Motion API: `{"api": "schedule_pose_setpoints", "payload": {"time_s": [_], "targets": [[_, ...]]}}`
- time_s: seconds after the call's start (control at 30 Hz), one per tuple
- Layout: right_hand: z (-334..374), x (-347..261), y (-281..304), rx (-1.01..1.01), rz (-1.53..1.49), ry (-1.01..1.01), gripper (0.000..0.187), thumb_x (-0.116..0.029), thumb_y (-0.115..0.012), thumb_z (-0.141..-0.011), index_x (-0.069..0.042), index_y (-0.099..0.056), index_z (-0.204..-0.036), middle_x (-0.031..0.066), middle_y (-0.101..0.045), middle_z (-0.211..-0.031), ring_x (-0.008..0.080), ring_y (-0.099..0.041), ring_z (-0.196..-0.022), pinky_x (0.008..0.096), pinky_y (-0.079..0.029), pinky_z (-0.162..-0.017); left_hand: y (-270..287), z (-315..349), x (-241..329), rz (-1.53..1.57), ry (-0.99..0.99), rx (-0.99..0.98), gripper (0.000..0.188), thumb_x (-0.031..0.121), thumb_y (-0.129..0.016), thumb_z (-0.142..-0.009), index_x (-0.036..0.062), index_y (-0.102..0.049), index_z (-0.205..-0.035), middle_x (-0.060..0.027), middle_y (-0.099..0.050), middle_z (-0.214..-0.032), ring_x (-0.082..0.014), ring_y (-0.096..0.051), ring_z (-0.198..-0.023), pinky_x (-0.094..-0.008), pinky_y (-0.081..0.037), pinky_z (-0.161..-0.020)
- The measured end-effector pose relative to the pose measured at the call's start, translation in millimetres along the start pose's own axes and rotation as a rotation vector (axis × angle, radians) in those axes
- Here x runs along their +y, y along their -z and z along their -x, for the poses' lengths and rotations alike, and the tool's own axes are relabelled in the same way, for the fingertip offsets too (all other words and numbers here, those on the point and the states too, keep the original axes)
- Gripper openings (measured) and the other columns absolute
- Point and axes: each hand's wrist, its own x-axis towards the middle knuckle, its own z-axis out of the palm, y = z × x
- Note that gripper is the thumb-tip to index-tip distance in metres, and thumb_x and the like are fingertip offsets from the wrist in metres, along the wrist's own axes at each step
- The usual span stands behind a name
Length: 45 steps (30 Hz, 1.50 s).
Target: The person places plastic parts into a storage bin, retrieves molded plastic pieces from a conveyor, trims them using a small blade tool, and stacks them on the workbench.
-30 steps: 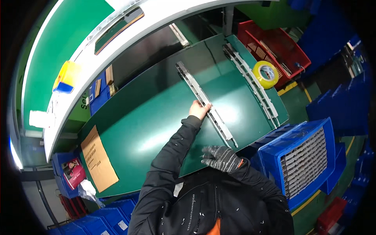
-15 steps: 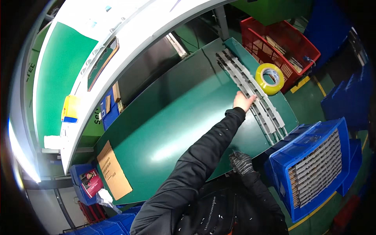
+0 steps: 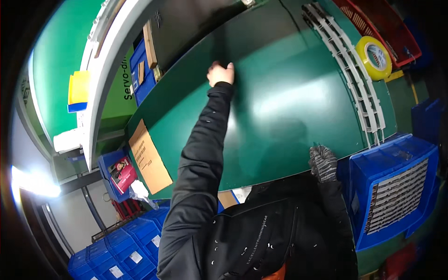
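Leaving pale strips (image 3: 362,74), left hand (image 3: 220,74) now empty over table (image 3: 261,154); gloved right hand (image 3: 323,164) loose, empty.

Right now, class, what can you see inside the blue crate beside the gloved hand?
Inside the blue crate, rows of grey strips show through its open side. Whatever lies deeper is covered by those rows and the crate's walls.

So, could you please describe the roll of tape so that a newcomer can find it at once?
On the green table, look to the right side. Between the long pale strips and the red crate lies the roll of tape. Its neighbours are straight-edged; it is a thick yellow ring.
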Motion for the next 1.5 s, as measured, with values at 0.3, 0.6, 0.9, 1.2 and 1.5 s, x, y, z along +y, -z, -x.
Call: {"api": "schedule_pose_setpoints", "payload": {"time_s": [0.3, 0.6, 0.9, 1.2, 1.5], "targets": [[17.0, 25.0, -37.0, 0.107, 0.056, 0.055, 0.015, -0.018, -0.057, -0.083, -0.006, -0.052, -0.075, 0.0017, -0.049, -0.049, 0.0090, -0.039, -0.032, 0.0234, -0.031, -0.029, 78.6, 72.5, -71.0, -0.723, 0.107, -0.548, 0.101, 0.073, -0.048, -0.064, 0.0063, -0.021, -0.134, -0.0206, -0.030, -0.133, -0.0307, -0.033, -0.121, -0.0524, -0.023, -0.097], [44.9, 66.5, -32.4, -0.008, -0.042, 0.129, 0.016, -0.017, -0.056, -0.083, -0.002, -0.051, -0.084, 0.0057, -0.050, -0.050, 0.0120, -0.041, -0.030, 0.0232, -0.032, -0.024, 109.5, 204.7, -96.2, -0.609, -0.066, -0.477, 0.098, 0.071, -0.046, -0.066, -0.0010, -0.027, -0.130, -0.0264, -0.029, -0.131, -0.0357, -0.029, -0.123, -0.0537, -0.019, -0.098], [33.9, 76.3, -35.9, -0.024, 0.052, 0.173, 0.022, -0.025, -0.053, -0.083, -0.003, -0.056, -0.083, 0.0070, -0.053, -0.054, 0.0135, -0.042, -0.032, 0.0250, -0.032, -0.030, 114.9, 257.1, -138.8, -0.533, -0.217, -0.426, 0.096, 0.066, -0.053, -0.064, -0.0007, -0.030, -0.128, -0.0274, -0.032, -0.129, -0.0366, -0.031, -0.121, -0.0547, -0.020, -0.097], [43.1, 83.2, -37.2, -0.013, -0.016, 0.221, 0.021, -0.024, -0.058, -0.081, -0.003, -0.056, -0.081, 0.0058, -0.053, -0.053, 0.0119, -0.040, -0.031, 0.0239, -0.031, -0.028, 118.1, 274.1, -139.0, -0.568, -0.219, -0.492, 0.094, 0.065, -0.056, -0.064, 0.0018, -0.031, -0.129, -0.0269, -0.032, -0.129, -0.0361, -0.031, -0.121, -0.0511, -0.023, -0.098], [45.3, 79.9, -30.7, 0.011, 0.008, 0.209, 0.023, -0.026, -0.058, -0.081, -0.004, -0.058, -0.084, 0.0052, -0.053, -0.053, 0.0115, -0.041, -0.031, 0.0237, -0.030, -0.028, 120.1, 275.4, -133.2, -0.576, -0.221, -0.531, 0.093, 0.064, -0.056, -0.066, 0.0017, -0.029, -0.130, -0.0281, -0.030, -0.130, -0.0367, -0.030, -0.122, -0.0493, -0.024, -0.097]]}}
